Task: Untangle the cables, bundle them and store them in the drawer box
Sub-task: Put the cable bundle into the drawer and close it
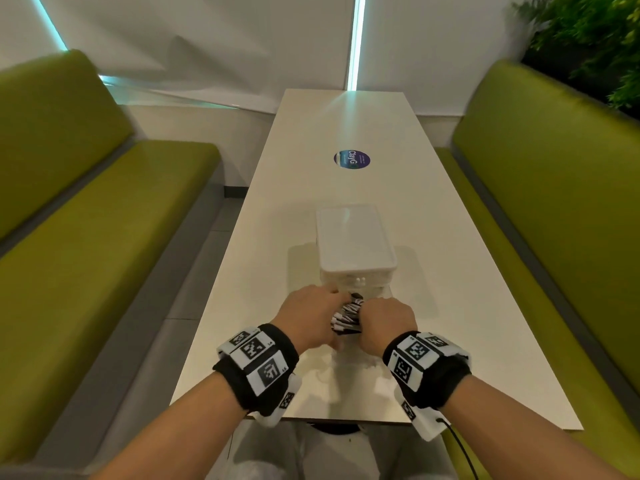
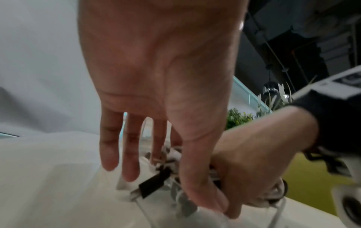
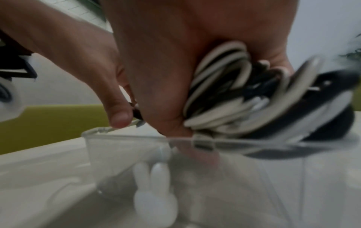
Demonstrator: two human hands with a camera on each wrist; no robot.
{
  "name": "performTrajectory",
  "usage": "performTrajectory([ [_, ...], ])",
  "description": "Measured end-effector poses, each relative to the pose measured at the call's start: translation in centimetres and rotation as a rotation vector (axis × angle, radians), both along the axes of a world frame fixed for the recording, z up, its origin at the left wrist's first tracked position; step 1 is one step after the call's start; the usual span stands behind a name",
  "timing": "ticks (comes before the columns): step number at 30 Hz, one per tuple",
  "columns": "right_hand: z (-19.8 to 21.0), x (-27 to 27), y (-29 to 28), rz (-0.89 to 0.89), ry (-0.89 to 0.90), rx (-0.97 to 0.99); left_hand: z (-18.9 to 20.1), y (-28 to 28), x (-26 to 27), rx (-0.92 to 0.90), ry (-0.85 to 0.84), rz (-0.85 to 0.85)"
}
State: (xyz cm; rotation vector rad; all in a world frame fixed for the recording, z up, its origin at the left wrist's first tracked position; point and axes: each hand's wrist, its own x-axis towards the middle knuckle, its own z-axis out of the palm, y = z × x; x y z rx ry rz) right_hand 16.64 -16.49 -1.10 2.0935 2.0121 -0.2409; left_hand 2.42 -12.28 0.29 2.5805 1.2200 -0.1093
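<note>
The cable bundle (image 1: pixel 347 317) mixes black and white strands, cream-white and black coils in the right wrist view; beyond it the drawer box (image 1: pixel 355 247) is translucent white, with a white rabbit-shaped knob (image 3: pixel 155 195); the table (image 1: pixel 346 133) under the box is cream-white, with a round purple-blue sticker (image 1: pixel 352 159); green benches (image 1: pixel 86 209) flank the table; wristbands (image 1: pixel 258 368) are black with black-and-white square markers

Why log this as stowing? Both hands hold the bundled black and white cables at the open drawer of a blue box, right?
One slip: the drawer box is white and translucent, not blue, as the head view shows. The rest holds: left hand and right hand hold the bundled black and white cables at its open drawer.
</note>
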Motion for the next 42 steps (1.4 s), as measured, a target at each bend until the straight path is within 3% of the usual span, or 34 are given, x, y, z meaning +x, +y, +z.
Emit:
performTrajectory([
  [14, 0.6, 0.8, 0.1, 0.034, -0.065, -0.081, 1.2, 1.1, 1.1, -0.223, 0.031, -0.073],
  [21, 0.9, 0.7, 0.4, 0.056, -0.017, -0.101, 1.3, 1.7, 1.8, -0.03, -0.072, -0.046],
  [26, 1.1, 0.9, 2.2, -0.141, 0.149, -0.234, -0.6, 1.0, 1.7, 0.109, -0.206, -0.038],
  [29, 1.1, 0.9, 2.7, -0.187, 0.161, -0.294, -1.4, 0.6, 1.5, 0.155, -0.268, -0.088],
  [34, 0.5, 0.5, 2.1, -0.243, 0.155, -0.264, -2.2, 0.8, 0.9, 0.223, -0.28, -0.19],
  [42, 2.0, 0.5, 2.6, -0.259, 0.287, -0.412, -1.9, 0.6, 0.7, 0.309, -0.234, -0.249],
])
